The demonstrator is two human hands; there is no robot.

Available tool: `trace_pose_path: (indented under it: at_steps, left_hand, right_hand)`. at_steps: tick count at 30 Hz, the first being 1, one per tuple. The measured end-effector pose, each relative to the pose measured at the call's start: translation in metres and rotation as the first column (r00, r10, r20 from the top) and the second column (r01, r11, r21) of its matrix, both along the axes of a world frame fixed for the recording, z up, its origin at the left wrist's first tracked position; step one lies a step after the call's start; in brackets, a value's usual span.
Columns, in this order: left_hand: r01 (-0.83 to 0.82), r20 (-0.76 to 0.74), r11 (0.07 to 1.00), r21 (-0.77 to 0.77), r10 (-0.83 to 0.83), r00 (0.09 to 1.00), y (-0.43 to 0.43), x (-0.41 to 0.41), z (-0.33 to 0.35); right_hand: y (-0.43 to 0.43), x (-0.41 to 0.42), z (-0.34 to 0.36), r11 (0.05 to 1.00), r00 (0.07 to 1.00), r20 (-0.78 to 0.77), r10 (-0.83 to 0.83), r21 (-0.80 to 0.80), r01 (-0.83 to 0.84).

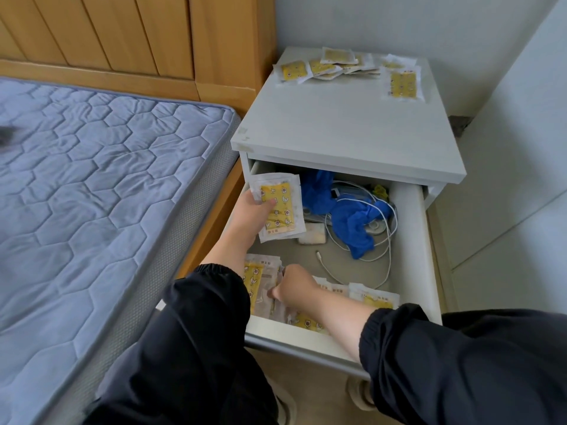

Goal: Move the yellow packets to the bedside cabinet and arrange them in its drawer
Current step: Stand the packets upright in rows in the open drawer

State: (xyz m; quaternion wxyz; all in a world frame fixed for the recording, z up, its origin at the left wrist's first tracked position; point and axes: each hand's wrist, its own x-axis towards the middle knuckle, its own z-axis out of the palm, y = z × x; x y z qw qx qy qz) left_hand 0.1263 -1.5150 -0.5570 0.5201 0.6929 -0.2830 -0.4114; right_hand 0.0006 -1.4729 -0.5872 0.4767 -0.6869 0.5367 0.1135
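Beside the mattress [92, 179], our left hand [250, 210] gripped a yellow packet [280, 210] over the drawer [409, 240] of the cabinet [346, 127]; our right hand [296, 286] pinched stacked packets [260, 283] inside.

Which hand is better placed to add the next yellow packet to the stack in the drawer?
Left. The left hand grips a packet above the open drawer, while the right hand is busy pinching the stacked packets.
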Motion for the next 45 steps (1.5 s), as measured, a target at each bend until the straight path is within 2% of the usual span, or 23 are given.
trace_pose_path:
  at_steps: [3,5,7,10,12,15,18,20,22,24,28,31,35,40,43,45]
  left_hand:
    - [-0.006,-0.021,1.000,-0.007,0.006,1.000,0.000,0.001,0.000]
    - [-0.012,-0.035,1.000,-0.007,0.012,0.999,-0.002,0.002,-0.001]
    - [-0.007,-0.059,1.000,-0.008,0.006,0.998,-0.003,0.002,-0.001]
    - [0.034,-0.081,0.999,0.027,-0.032,0.996,-0.002,0.002,-0.002]
    - [0.066,-0.059,0.995,0.074,-0.061,0.996,-0.001,0.002,-0.003]
    - [0.101,-0.031,0.987,0.122,-0.097,0.995,0.000,0.002,-0.005]
    - [0.134,-0.025,0.980,0.150,-0.131,0.991,0.002,0.002,-0.006]
    - [0.216,-0.030,0.962,0.167,-0.214,0.976,0.004,0.000,-0.005]
    - [0.343,-0.029,0.921,0.184,-0.344,0.938,0.006,-0.007,-0.002]
    - [0.470,0.048,0.852,0.231,-0.492,0.869,0.007,-0.018,-0.001]
    - [0.581,0.188,0.753,0.311,-0.647,0.739,0.008,-0.039,0.001]
    - [0.594,0.190,0.742,0.310,-0.661,0.726,0.009,-0.043,0.002]
    - [0.610,0.136,0.740,0.284,-0.661,0.738,0.010,-0.044,0.004]
    - [0.646,0.042,0.717,0.262,-0.677,0.735,0.009,-0.038,-0.004]
    - [0.656,0.129,0.686,0.315,-0.716,0.686,0.009,-0.035,-0.010]
    - [0.655,0.232,0.628,0.420,-0.772,0.592,0.011,-0.036,-0.014]
  right_hand:
    - [0.000,-0.002,-0.002,0.956,0.972,0.050,-0.229,0.198,0.215]
    - [0.001,-0.002,-0.001,0.952,0.964,0.111,-0.241,0.218,0.213]
    - [0.004,0.000,0.001,0.988,0.985,0.146,-0.088,0.137,0.068]
    - [0.011,-0.002,0.006,0.974,0.971,0.069,0.228,0.000,-0.228]
    - [0.010,-0.007,0.008,0.956,0.955,0.042,0.292,-0.027,-0.291]
    - [-0.004,-0.020,0.014,0.986,0.986,0.030,0.164,-0.037,-0.163]
    - [-0.025,-0.042,0.018,0.958,0.999,0.005,0.040,-0.284,-0.037]
    - [-0.039,-0.059,0.023,0.877,0.993,0.112,-0.049,-0.470,0.097]
    - [-0.057,-0.073,0.030,0.788,0.956,0.279,-0.090,-0.568,0.239]
    - [-0.075,-0.083,0.039,0.784,0.941,0.333,-0.062,-0.568,0.253]
    - [-0.096,-0.091,0.051,0.899,0.979,0.179,0.093,-0.438,-0.005]
    - [-0.099,-0.094,0.057,0.921,0.980,0.152,0.127,-0.386,-0.059]
    - [-0.099,-0.097,0.058,0.961,0.969,0.248,0.017,-0.273,0.053]
    - [-0.103,-0.104,0.067,0.933,0.979,0.197,0.059,-0.361,0.016]
    - [-0.111,-0.118,0.080,0.915,0.989,0.098,0.112,-0.399,-0.064]
    - [-0.113,-0.129,0.086,0.918,0.987,0.054,0.149,-0.379,-0.118]
